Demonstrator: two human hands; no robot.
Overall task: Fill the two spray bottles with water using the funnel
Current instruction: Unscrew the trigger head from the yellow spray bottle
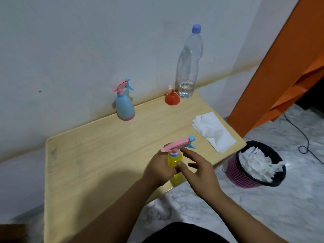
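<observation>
A yellow spray bottle [174, 161] with a pink and blue trigger head stands near the front right edge of the wooden table [98, 155]. My left hand [160, 168] is wrapped around its body. My right hand [199, 170] is beside it with fingers spread, fingertips touching the bottle's neck and side. A blue spray bottle [124, 106] with its pink trigger head on stands by the wall. A red funnel [172, 99] lies mouth-down at the back, next to a clear water bottle [189, 64] that is capped, with a little water at the bottom.
White tissue sheets [214, 131] lie on the table's right side. A pink mesh bin [256, 165] full of paper stands on the marble floor to the right. An orange panel [280, 71] and a black cable [301, 134] are further right.
</observation>
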